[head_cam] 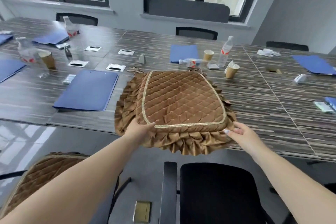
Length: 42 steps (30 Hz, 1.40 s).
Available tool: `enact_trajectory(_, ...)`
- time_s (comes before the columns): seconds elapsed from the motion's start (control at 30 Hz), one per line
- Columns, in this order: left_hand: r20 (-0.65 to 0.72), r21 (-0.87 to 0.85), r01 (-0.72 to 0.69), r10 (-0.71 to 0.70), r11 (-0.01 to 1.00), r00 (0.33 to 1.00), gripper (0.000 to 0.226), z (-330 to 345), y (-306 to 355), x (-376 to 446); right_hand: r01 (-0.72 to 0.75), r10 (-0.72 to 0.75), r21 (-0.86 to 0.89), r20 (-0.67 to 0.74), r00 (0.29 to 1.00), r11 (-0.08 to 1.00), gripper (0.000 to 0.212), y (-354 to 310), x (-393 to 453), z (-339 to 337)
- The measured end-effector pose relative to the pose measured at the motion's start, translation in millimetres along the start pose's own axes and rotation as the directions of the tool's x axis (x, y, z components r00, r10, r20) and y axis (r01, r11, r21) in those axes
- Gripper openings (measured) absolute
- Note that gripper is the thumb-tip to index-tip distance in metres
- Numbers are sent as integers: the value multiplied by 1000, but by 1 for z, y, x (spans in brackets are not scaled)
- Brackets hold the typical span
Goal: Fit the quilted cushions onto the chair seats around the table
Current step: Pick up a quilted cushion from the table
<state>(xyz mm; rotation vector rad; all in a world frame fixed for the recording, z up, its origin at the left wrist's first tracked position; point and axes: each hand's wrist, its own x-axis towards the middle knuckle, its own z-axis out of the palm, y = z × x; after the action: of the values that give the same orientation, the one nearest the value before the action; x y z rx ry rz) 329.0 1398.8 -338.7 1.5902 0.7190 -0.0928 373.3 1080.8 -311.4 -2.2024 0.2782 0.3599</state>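
A brown quilted cushion (180, 100) with a ruffled edge and gold trim lies on the striped table (272, 107), overhanging its near edge. My left hand (141, 129) grips the cushion's near left corner. My right hand (240, 131) is at the near right corner, fingers spread and touching the ruffle. Directly below stands a black chair (218, 194) with a bare seat. At lower left, a second brown quilted cushion (45, 169) covers another chair seat, partly hidden by my left forearm.
Blue folders (87, 90), paper cups (231, 71), water bottles (225, 51) and cable hatches (115, 67) are spread over the table. Black chair backs (196, 32) line the far side under the windows. A brass floor socket (142, 212) sits by the chair.
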Motion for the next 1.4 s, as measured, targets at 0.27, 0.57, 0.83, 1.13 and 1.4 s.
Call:
enact_trajectory(0.27,-131,244,38,-6,969,991,83,31,5,91,15,-8,-187,36,999,982,77,0,148,13)
enact_trajectory(0.57,-284,389,144,-30,910,958,98,32,-21,161,-17,20,-311,7,1000,950,102,22,233,50)
enact_trajectory(0.83,-485,288,177,-16,941,874,81,39,-12,177,-121,105,-83,-180,978,989,87,25,262,49)
enact_trajectory(1.13,-445,52,158,-119,986,888,58,38,-6,146,-41,86,139,-330,940,989,42,30,222,37)
enact_trajectory(1.4,-486,113,13,44,993,873,45,14,-32,43,102,2,215,-435,900,971,35,52,116,25)
